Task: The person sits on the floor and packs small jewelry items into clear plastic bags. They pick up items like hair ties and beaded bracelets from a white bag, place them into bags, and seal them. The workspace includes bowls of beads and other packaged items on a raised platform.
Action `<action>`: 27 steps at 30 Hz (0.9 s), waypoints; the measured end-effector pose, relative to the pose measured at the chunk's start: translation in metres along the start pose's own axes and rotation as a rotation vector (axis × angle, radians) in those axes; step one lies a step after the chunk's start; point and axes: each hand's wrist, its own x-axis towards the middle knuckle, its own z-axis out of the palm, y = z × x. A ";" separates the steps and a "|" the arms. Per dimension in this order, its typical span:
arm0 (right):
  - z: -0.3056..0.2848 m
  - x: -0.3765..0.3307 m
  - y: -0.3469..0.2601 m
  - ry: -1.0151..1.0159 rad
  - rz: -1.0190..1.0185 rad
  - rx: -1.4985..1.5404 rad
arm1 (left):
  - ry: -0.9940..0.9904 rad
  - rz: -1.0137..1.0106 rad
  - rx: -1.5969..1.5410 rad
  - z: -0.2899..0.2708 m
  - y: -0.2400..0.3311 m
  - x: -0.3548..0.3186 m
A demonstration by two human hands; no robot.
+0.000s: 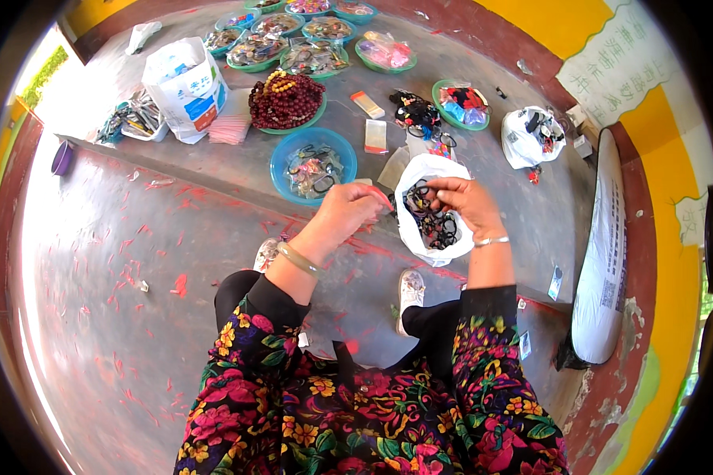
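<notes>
My left hand [342, 215] is closed in a pinch on a thin pinkish-red strip [383, 198], whose exact kind I cannot make out. Over the mouth of an open white plastic bag [405, 229], my right hand [469, 207] pinches a dark hair tie [424, 192]. More black hair ties [439, 232] with small coloured trims lie inside that bag. A blue basin [280, 170] just beyond my left hand contains small clear packets [313, 168] and dark loops.
Beyond the basin stand a bowl of dark red beads [287, 107], a tall white bag [184, 91] and several filled bowls. At right are another white bag [523, 142] and a long wrapped roll [599, 269] along the wall. Red scraps litter the floor [174, 317].
</notes>
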 end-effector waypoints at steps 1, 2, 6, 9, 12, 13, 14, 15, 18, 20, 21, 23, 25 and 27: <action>0.011 -0.005 -0.005 -0.060 -0.007 0.014 | -0.047 0.003 0.002 0.001 0.002 0.000; 0.024 -0.009 -0.007 -0.088 -0.050 0.020 | -0.091 0.002 0.005 0.002 0.004 -0.001; 0.061 -0.016 -0.017 -0.127 -0.078 0.045 | -0.210 -0.036 0.101 0.002 0.004 -0.004; 0.063 -0.011 -0.014 -0.157 -0.097 -0.042 | -0.183 -0.061 0.054 0.002 0.004 -0.006; 0.066 -0.009 -0.017 -0.108 -0.208 -0.258 | -0.105 -0.089 -0.227 -0.002 -0.004 -0.002; 0.070 -0.013 -0.023 -0.077 -0.263 -0.359 | -0.100 -0.106 -0.345 -0.005 -0.004 -0.001; 0.075 -0.016 -0.028 -0.045 -0.318 -0.459 | -0.094 -0.123 -0.463 -0.008 -0.003 -0.001; 0.079 -0.016 -0.029 -0.010 -0.388 -0.525 | -0.109 -0.149 -0.537 -0.009 0.000 -0.001; 0.090 -0.014 -0.031 0.097 -0.617 -0.758 | -0.142 -0.213 -0.734 -0.011 0.007 -0.001; 0.097 -0.011 -0.028 0.195 -0.742 -0.840 | -0.150 -0.232 -0.832 -0.012 0.007 -0.001; 0.100 -0.011 -0.027 0.250 -0.802 -0.883 | -0.161 -0.229 -0.857 -0.012 0.008 -0.001; 0.102 -0.009 -0.026 0.286 -0.845 -0.861 | -0.182 -0.222 -0.907 -0.012 0.009 -0.001; 0.101 -0.007 -0.023 0.304 -0.871 -0.827 | -0.167 -0.204 -0.889 -0.015 0.009 -0.001; 0.099 -0.005 -0.018 0.306 -0.878 -0.781 | -0.156 -0.187 -0.885 -0.019 0.009 -0.001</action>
